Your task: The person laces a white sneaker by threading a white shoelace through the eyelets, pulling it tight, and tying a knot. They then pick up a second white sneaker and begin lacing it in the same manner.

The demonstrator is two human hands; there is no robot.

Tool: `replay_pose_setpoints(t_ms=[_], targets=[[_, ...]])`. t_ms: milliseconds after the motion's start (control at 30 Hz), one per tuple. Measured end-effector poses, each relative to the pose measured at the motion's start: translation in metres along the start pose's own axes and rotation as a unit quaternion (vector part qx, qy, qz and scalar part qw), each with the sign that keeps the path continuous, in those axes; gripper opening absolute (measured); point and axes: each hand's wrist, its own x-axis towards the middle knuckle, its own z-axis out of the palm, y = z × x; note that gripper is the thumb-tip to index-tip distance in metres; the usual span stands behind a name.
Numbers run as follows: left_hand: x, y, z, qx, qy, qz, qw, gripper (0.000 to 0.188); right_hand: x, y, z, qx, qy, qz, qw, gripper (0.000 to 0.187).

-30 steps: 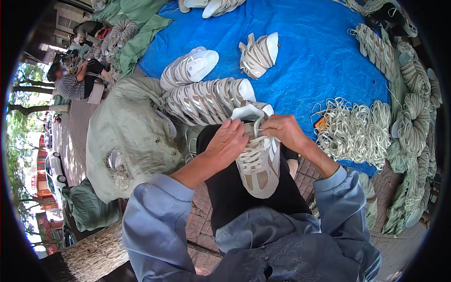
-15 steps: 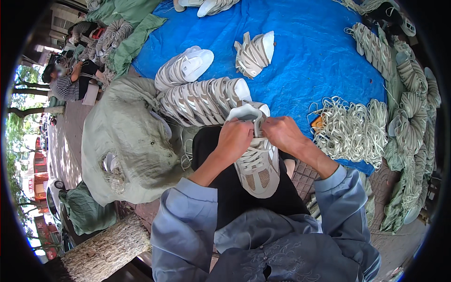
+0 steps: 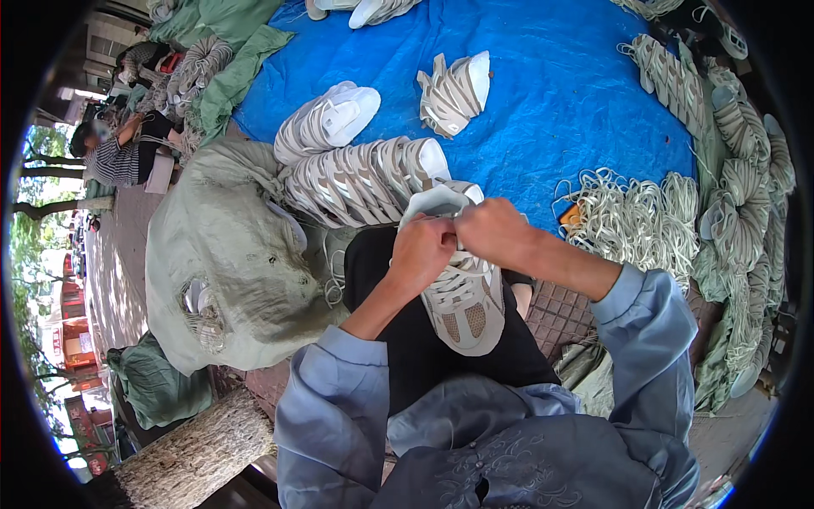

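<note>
A beige and white sneaker (image 3: 469, 314) rests on my lap, its toe toward me and its collar pointing away. White laces (image 3: 455, 284) cross its front. My left hand (image 3: 424, 251) is closed at the left edge of the collar, gripping the shoe near the top of the lacing. Against it, my right hand (image 3: 496, 231) is pinched shut over the shoe's opening. Whatever its fingers hold is hidden by the hand. The inside of the collar shows pale grey just beyond both hands.
Beyond my knees, a row of nested beige uppers (image 3: 365, 180) lies beside a blue tarp (image 3: 560, 93). Loose white laces (image 3: 636, 225) are heaped at right, near more stacked uppers (image 3: 742, 195). A bulging pale sack (image 3: 237, 254) stands at left. A person (image 3: 119, 153) sits farther off.
My right hand has moved left and slightly up, across the shoe's opening to meet my left hand. Its forearm now lies flatter, with the elbow farther out. The left hand has barely moved.
</note>
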Motion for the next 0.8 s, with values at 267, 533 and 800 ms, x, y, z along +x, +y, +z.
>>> replay_pose_setpoints(t_ms=[267, 533, 800], targets=[[0.018, -0.008, -0.005, 0.047, -0.115, 0.001, 0.992, 0.007, -0.018, 0.020, 0.022, 0.435, 0.065, 0.231, 0.868, 0.009], [0.012, -0.001, -0.052, 0.056, -0.232, 0.014, 0.971, 0.009, -0.021, 0.021, 0.025, 0.448, 0.087, 0.152, 0.877, 0.010], [-0.067, 0.004, -0.105, -0.515, -0.091, 0.003, 0.852, 0.011, -0.042, 0.045, 0.063, 0.729, 0.159, 0.252, 0.616, 0.014]])
